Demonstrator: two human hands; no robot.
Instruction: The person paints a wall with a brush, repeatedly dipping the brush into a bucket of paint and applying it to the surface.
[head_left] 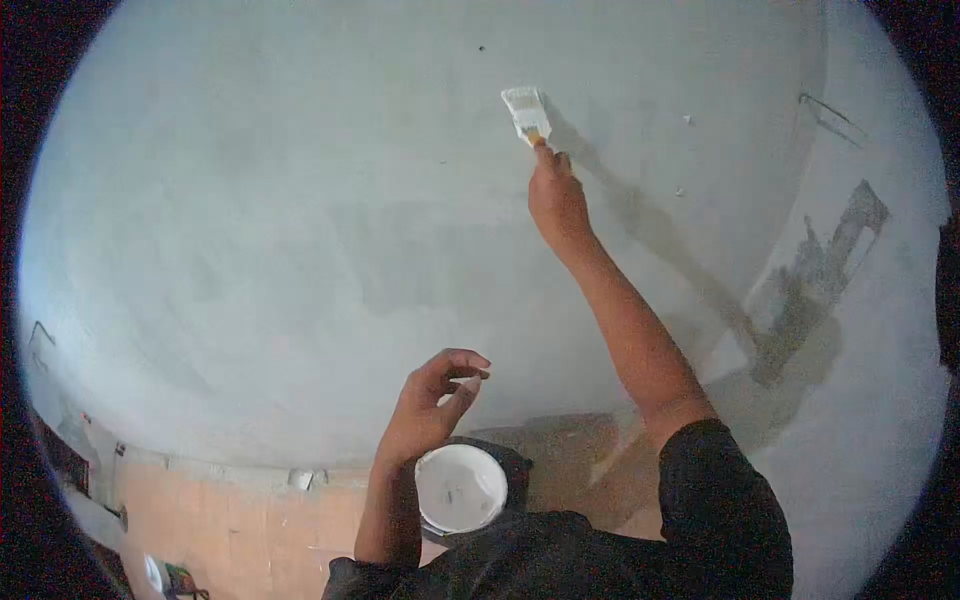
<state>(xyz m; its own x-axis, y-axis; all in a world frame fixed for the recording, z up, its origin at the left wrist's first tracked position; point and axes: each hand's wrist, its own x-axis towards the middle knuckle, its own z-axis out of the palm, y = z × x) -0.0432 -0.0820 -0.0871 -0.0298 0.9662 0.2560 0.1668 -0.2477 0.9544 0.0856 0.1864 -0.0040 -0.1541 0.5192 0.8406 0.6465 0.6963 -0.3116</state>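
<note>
A paint brush [525,112] with white-coated bristles is against the pale grey wall [250,200] at the upper middle. My right hand [557,195] is closed round its handle, with the arm stretched up and forward. Lower down, my left hand [440,395] hangs in front of the wall, its fingers curved and apart, holding nothing. Just below that hand is a round white bucket [462,488] with whitish contents, close to my body. A darker, damp-looking patch shows on the wall between the two hands.
Tan floor [240,530] runs along the wall's foot, with a small white piece [305,480] at the wall base. A container [158,575] lies at the lower left. Thin wires stick out at the right [832,118] and left. Dark patches mark the right wall [800,290].
</note>
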